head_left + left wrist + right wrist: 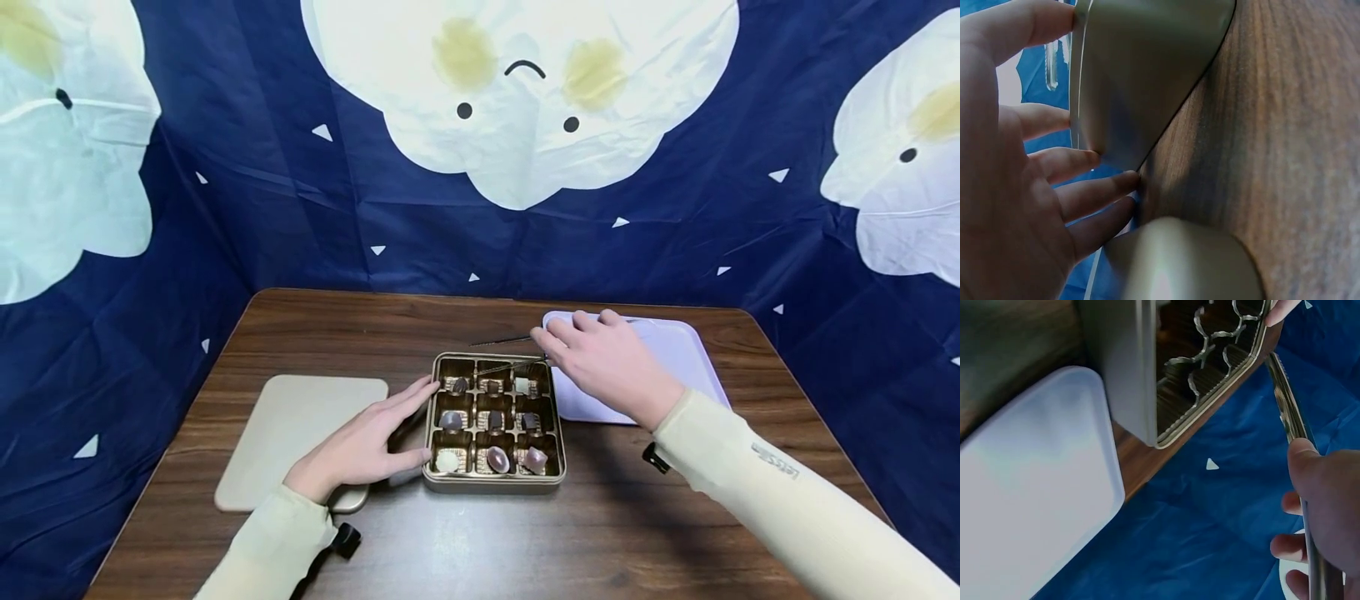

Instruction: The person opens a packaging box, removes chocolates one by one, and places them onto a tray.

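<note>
A gold tin (495, 486) divided into compartments holds several chocolates, dark, white and pinkish, one per compartment. My left hand (360, 446) is at the tin's left side. Its thumb and fingertips touch the rim and wall, as the left wrist view (1029, 156) also shows, with the fingers spread and fairly straight. In my right hand (600, 362) I grip slim metal tongs (1290, 403), their arms spread apart. One tong arm reaches over the back row of chocolates (492, 387), while the other extends behind the tin. Nothing shows between the tong tips.
To the left lies a beige lid-like panel (300, 425) with rounded corners, partly under my left forearm. A pale lilac tray (678, 358) lies to the right of the tin, below my right hand. The wooden table (465, 558) ends at a dark blue cloth backdrop (420, 242).
</note>
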Demonstrator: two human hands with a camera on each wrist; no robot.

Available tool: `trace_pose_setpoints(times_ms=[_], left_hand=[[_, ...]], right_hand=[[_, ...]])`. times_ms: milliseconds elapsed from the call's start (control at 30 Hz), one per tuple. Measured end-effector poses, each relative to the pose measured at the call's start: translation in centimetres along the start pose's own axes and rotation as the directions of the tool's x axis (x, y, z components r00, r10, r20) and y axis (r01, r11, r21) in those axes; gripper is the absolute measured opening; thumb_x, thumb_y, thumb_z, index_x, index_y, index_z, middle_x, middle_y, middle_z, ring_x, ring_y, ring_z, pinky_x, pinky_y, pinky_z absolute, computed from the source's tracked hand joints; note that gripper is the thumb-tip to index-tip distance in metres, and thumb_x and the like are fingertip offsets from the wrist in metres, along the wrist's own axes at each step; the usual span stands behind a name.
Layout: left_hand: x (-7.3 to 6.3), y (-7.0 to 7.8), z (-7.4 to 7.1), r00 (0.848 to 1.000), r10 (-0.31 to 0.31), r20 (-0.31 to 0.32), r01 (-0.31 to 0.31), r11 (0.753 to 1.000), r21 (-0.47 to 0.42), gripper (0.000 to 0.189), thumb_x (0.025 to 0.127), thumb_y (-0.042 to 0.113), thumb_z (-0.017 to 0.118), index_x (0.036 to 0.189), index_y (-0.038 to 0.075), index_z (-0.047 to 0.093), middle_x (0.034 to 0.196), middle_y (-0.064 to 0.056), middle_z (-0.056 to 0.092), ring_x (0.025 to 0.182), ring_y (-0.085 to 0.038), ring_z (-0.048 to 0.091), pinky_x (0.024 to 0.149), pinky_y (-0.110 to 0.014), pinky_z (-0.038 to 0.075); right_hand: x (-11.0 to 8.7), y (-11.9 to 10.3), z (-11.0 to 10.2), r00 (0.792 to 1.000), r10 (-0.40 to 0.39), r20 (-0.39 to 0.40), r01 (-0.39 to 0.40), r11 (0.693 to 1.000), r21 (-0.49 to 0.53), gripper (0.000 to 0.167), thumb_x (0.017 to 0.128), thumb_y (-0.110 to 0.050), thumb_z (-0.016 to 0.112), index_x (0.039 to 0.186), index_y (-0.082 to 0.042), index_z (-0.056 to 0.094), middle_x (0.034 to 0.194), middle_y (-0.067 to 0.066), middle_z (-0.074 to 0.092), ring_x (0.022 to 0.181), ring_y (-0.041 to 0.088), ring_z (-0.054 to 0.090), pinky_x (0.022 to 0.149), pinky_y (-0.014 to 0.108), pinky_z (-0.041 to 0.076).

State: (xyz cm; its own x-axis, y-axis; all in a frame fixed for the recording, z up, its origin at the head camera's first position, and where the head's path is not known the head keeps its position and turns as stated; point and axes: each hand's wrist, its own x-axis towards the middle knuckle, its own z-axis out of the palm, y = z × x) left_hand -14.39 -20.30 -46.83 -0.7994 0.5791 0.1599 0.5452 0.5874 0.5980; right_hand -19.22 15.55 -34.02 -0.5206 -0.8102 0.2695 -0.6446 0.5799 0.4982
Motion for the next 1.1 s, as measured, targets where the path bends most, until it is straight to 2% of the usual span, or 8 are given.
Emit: trace_pose_setpoints(times_ms=[167,267,433,667,967,1100], left_hand=[[-0.1,-0.1,0.0,1.0,-0.004,0.0,0.004,1.0,0.004,0.093,0.093,0.041,0.076,0.168,0.014,0.028,0.172,-0.017,0.027,0.153,-0.035,0.035,0.119,-0.066,0.033],[-0.1,-0.1,0.1,1.0,0.001,-0.003,-0.001,1.0,0.008,0.093,0.092,0.041,0.076,0.167,0.013,0.029,0.172,-0.017,0.027,0.153,-0.035,0.036,0.12,-0.063,0.034],[-0.1,0.1,0.1,1.0,0.003,-0.004,-0.003,1.0,-0.004,0.093,0.092,0.042,0.076,0.167,0.013,0.03,0.172,-0.017,0.027,0.153,-0.035,0.036,0.12,-0.058,0.036],[0.0,0.1,0.0,1.0,0.003,-0.003,-0.003,1.0,-0.003,0.093,0.092,0.042,0.076,0.167,0.013,0.03,0.172,-0.016,0.027,0.153,-0.034,0.036,0.121,-0.057,0.036],[0.0,0.0,0.1,1.0,0.004,-0.003,-0.004,1.0,-0.001,0.092,0.093,0.043,0.075,0.167,0.013,0.03,0.172,-0.016,0.027,0.153,-0.035,0.036,0.12,-0.058,0.037],[0.0,-0.1,0.2,1.0,0.001,-0.001,-0.001,1.0,0.004,0.092,0.093,0.043,0.075,0.167,0.014,0.03,0.172,-0.016,0.027,0.153,-0.033,0.036,0.12,-0.058,0.037]], right_hand=[[2.0,-0.5,0.4,0.999,-0.034,-0.006,0.034,0.999,-0.029,0.027,0.107,-0.018,0.046,0.125,-0.016,0.066,0.102,-0.001,0.06,0.082,0.025,0.059,0.067,0.039,0.042],[3.0,-0.9,0.5,0.997,-0.066,-0.045,0.064,0.997,-0.048,0.033,0.109,-0.016,0.037,0.121,-0.015,0.067,0.099,-0.001,0.061,0.081,0.026,0.057,0.069,0.041,0.042],[4.4,-1.1,0.5,0.989,-0.128,-0.07,0.12,0.987,-0.105,0.042,0.109,-0.016,0.031,0.122,-0.015,0.071,0.099,-0.001,0.064,0.082,0.026,0.056,0.072,0.042,0.041],[6.1,-1.3,0.4,0.973,-0.206,-0.102,0.188,0.968,-0.167,0.04,0.108,-0.016,0.031,0.106,-0.015,0.071,0.092,-0.003,0.062,0.081,0.025,0.053,0.077,0.042,0.04],[8.4,-2.1,-0.1,0.959,-0.281,-0.047,0.267,0.944,-0.195,0.029,0.105,-0.027,0.046,0.094,-0.021,0.073,0.09,-0.004,0.063,0.085,0.024,0.057,0.086,0.044,0.041],[9.1,-2.5,-0.2,0.955,-0.296,-0.021,0.285,0.937,-0.203,0.027,0.103,-0.029,0.05,0.094,-0.022,0.074,0.092,-0.005,0.065,0.088,0.025,0.058,0.09,0.045,0.041]])
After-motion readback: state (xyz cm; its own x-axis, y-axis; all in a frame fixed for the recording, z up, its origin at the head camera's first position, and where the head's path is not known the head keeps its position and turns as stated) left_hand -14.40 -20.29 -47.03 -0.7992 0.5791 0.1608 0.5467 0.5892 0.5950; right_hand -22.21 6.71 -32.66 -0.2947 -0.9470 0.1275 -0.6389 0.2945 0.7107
